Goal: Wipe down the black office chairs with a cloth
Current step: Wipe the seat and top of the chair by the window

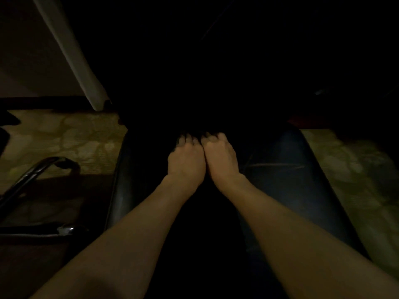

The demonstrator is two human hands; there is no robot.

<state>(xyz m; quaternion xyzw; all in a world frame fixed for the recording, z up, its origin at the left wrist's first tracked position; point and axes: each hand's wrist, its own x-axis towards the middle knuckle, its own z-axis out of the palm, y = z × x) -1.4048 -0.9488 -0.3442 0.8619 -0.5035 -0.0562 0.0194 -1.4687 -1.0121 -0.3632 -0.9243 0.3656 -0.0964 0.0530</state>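
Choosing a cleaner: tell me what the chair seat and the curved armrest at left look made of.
Chair seat: black leather or vinyl by its dull sheen and creases; which one is unclear. Armrest: likely polished metal, with bright glossy highlights along its curved bar. The dim light leaves both uncertain.

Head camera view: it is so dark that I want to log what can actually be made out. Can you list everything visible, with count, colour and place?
chair seat: one, black and glossy, centre, under both hands
patterned carpet: one, pale greenish, left and right of the seat
white leg: one, slanting, upper left
chrome chair base: one, shiny metal, lower left
cloth: not discernible in the dark beyond the fingertips
left hand: one, on the seat centre, fingers curled forward, touching the right
right hand: one, beside the left, fingers curled forward
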